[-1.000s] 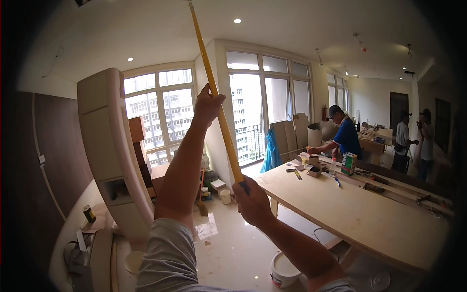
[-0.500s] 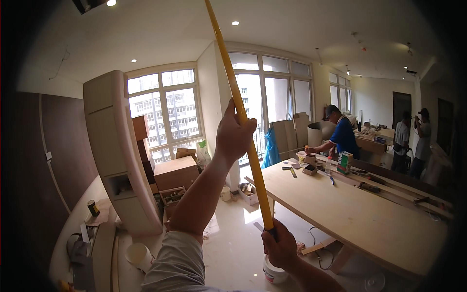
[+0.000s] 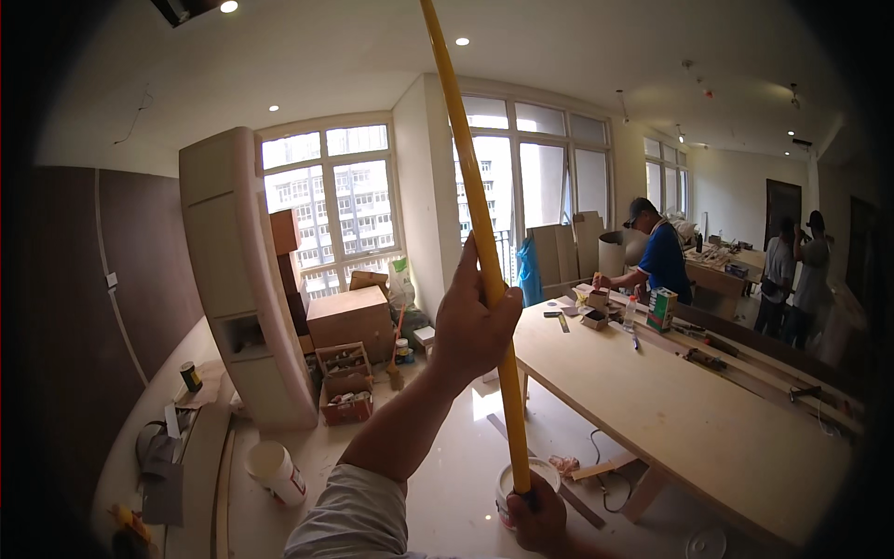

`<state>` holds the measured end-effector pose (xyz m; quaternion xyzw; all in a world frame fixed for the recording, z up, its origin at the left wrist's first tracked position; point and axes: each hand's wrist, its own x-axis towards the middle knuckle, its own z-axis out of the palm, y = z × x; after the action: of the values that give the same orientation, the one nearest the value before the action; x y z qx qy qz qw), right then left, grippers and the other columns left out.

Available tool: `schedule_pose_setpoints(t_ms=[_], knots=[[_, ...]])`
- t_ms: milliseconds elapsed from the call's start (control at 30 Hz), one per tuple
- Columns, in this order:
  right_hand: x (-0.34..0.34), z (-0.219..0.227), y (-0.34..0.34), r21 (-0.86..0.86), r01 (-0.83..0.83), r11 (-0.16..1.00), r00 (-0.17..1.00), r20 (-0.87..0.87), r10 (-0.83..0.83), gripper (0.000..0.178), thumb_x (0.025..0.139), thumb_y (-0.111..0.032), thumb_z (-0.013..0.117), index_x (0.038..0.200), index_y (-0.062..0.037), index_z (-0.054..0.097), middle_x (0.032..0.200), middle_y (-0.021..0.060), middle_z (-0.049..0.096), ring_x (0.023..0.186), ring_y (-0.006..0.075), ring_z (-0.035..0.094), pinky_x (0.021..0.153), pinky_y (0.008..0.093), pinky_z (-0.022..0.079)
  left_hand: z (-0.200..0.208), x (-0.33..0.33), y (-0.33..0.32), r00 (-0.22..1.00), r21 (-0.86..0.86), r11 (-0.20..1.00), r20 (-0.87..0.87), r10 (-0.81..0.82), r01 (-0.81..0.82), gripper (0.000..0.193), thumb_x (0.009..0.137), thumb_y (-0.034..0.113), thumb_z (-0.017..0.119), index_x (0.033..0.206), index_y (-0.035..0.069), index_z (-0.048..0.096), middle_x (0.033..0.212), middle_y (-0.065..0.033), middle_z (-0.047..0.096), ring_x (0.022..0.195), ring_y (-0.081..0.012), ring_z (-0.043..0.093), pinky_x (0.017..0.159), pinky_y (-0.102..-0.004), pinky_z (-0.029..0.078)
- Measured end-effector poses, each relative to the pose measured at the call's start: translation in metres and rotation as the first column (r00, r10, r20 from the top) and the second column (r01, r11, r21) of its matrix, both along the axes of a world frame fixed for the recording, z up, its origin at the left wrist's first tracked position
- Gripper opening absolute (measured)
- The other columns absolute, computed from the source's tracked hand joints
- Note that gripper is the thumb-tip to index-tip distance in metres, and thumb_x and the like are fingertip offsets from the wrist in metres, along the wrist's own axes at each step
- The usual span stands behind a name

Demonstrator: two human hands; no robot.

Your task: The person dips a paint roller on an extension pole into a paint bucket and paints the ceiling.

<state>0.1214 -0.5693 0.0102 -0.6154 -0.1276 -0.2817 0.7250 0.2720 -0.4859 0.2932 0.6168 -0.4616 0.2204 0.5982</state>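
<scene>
A long yellow pole [image 3: 473, 177] runs up, slightly tilted, out of the top of the picture, so its far end is hidden. My left hand [image 3: 475, 326] wraps its middle, the index finger lying along it and the thumb across. Around the dark lower end my right hand [image 3: 538, 520] is closed, low near the bottom edge. Just behind that hand a white bucket [image 3: 548, 473] stands on the floor, partly covered by the pole and the hand.
To the right stretches a long wooden worktable [image 3: 670, 401] with boxes, a green-and-white can [image 3: 660, 309] and tools. A person in blue [image 3: 667, 265] works beyond it. At left are a tall cabinet [image 3: 223, 279], another white bucket [image 3: 274, 470] and crates [image 3: 346, 399].
Both hands have come down with the pole still in them, and the left hand sits lower in the picture. The whole view has shifted a little.
</scene>
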Motion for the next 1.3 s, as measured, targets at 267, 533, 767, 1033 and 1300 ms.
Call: schedule_pose_setpoints(t_ms=[267, 533, 767, 1033, 1300], knots=[[0.016, 0.064, 0.013, -0.302, 0.153, 0.941, 0.987, -0.001, -0.161, 0.039, 0.101, -0.014, 0.060, 0.136, 0.0023, 0.050, 0.074, 0.0040, 0.059, 0.058, 0.0126, 0.060, 0.054, 0.0291, 0.050, 0.033, 0.030, 0.012, 0.998, -0.062, 0.997, 0.047, 0.050, -0.047, 0.079, 0.090, 0.008, 0.062, 0.161, 0.001, 0.026, 0.087, -0.0106, 0.068, 0.073, -0.0134, 0.066, 0.069, -0.0304, 0.055], [0.087, 0.111, 0.038, -0.396, 0.220, 0.892, 0.974, 0.036, -0.224, 0.039, 0.101, -0.022, 0.060, 0.131, 0.0022, 0.054, 0.082, 0.0082, 0.063, 0.063, 0.0174, 0.063, 0.057, 0.0337, 0.052, 0.066, 0.125, 0.034, 0.982, -0.077, 0.987, 0.113, 0.151, -0.143, 0.075, 0.084, 0.011, 0.066, 0.153, -0.002, 0.039, 0.078, -0.0132, 0.070, 0.068, -0.0202, 0.070, 0.068, -0.0337, 0.057], [0.184, 0.143, 0.056, -0.299, 0.183, 0.936, 0.976, -0.056, -0.209, 0.049, 0.103, -0.032, 0.061, 0.139, 0.0009, 0.053, 0.090, 0.0142, 0.067, 0.082, 0.0257, 0.066, 0.077, 0.0380, 0.052, 0.104, 0.221, 0.052, 0.972, -0.084, 0.974, 0.085, 0.218, -0.211, 0.058, 0.084, 0.013, 0.066, 0.139, 0.000, 0.053, 0.075, -0.0100, 0.068, 0.065, -0.0174, 0.066, 0.065, -0.0336, 0.054], [0.282, 0.180, 0.077, -0.331, 0.249, 0.910, 0.967, 0.131, -0.217, 0.046, 0.104, -0.034, 0.061, 0.134, -0.0002, 0.057, 0.077, 0.0011, 0.060, 0.055, 0.0073, 0.055, 0.052, 0.0263, 0.047, 0.136, 0.323, 0.073, 0.978, -0.095, 0.974, 0.016, 0.210, -0.208, 0.041, 0.081, 0.011, 0.068, 0.120, 0.001, 0.063, 0.077, -0.0090, 0.066, 0.064, -0.0162, 0.061, 0.062, -0.0338, 0.051], [0.321, 0.187, 0.087, -0.347, 0.292, 0.891, 0.956, 0.135, -0.260, 0.045, 0.104, -0.034, 0.060, 0.133, 0.0004, 0.058, 0.074, 0.0014, 0.059, 0.055, 0.0087, 0.055, 0.053, 0.0269, 0.049, 0.136, 0.369, 0.083, 0.976, -0.138, 0.966, -0.020, 0.217, -0.218, 0.040, 0.082, 0.010, 0.067, 0.120, 0.001, 0.064, 0.078, -0.0080, 0.065, 0.066, -0.0153, 0.061, 0.063, -0.0336, 0.050]])
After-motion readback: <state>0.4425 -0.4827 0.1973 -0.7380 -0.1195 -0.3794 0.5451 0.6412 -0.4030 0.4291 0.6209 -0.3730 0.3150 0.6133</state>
